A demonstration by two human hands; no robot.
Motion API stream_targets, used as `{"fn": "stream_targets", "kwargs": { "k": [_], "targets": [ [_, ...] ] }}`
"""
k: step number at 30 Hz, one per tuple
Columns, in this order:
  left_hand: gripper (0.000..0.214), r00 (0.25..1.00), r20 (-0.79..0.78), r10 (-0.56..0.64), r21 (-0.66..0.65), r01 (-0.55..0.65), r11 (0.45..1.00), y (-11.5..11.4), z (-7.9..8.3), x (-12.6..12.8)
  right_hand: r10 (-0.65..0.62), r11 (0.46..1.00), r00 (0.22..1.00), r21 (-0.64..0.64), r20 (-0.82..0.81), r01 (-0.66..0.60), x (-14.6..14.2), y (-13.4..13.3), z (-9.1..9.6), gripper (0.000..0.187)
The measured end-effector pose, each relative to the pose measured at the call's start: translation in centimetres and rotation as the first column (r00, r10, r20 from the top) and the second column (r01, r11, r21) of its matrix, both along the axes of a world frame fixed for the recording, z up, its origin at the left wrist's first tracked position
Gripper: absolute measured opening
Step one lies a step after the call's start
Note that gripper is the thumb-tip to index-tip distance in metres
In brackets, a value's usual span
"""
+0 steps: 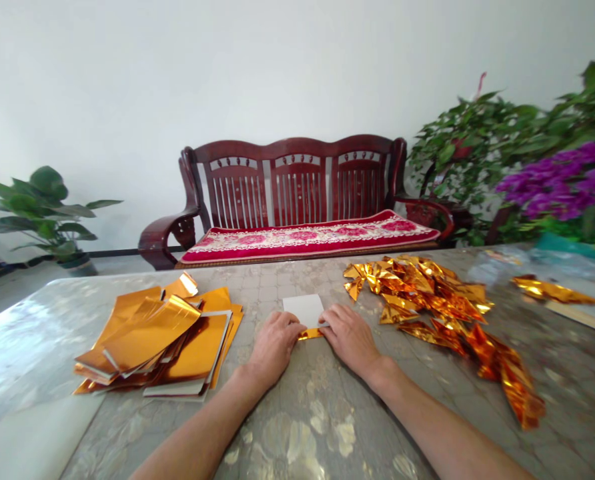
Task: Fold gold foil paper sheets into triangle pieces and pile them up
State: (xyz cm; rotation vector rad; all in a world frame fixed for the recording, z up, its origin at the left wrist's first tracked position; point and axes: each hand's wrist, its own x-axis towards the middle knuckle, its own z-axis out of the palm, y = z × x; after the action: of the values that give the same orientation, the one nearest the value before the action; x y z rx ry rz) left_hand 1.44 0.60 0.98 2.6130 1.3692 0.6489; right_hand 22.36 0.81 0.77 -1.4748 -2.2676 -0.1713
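A small sheet of gold foil paper (303,307) lies white side up at the middle of the table, its near edge turned over into a gold strip. At the left end of that strip, my left hand (276,340) pinches the fold with curled fingers. My right hand (348,335) grips the strip's other end the same way. Loose gold foil sheets (162,333) form an untidy stack to the left. On the right is a heap of folded gold foil pieces (422,293), trailing toward the near right.
The table (257,433) has a patterned cover. At its right edge are clear plastic wrapping (497,263), another folded foil piece (555,291) and purple flowers (562,180). A wooden bench (297,180) stands beyond, and a potted plant (47,213) is at far left.
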Motion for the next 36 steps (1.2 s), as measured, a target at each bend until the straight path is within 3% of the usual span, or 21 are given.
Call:
{"fn": "stream_targets", "kwargs": {
  "k": [3, 6, 9, 21, 36],
  "targets": [
    [0.028, 0.994, -0.076, -0.078, -0.020, 0.077, 0.997, -0.3, 0.1, 0.3, 0.140, 0.990, 0.987, 0.016, 0.078, -0.141, -0.2, -0.3, 0.3, 0.016],
    [0.023, 0.982, -0.186, -0.043, 0.010, 0.046, 0.999, -0.9, 0.4, 0.7, 0.262, 0.964, 0.957, 0.005, 0.128, -0.265, -0.2, -0.4, 0.3, 0.019],
    [0.019, 0.959, -0.284, -0.010, 0.018, 0.016, 1.000, -1.6, 0.7, 1.2, 0.304, 0.952, 0.938, -0.009, 0.167, -0.306, -0.2, -0.5, 0.3, 0.020],
    [0.024, 0.869, -0.488, 0.080, 0.000, -0.092, 0.996, -3.3, 1.1, 2.1, 0.266, 0.964, 0.942, -0.037, 0.205, -0.264, 0.6, -1.1, 0.5, 0.023],
    [0.024, 0.835, -0.539, 0.110, 0.004, -0.128, 0.992, -3.7, 1.3, 1.9, 0.186, 0.982, 0.975, -0.053, 0.121, -0.181, 2.7, -0.6, 0.2, 0.030]
  ]
}}
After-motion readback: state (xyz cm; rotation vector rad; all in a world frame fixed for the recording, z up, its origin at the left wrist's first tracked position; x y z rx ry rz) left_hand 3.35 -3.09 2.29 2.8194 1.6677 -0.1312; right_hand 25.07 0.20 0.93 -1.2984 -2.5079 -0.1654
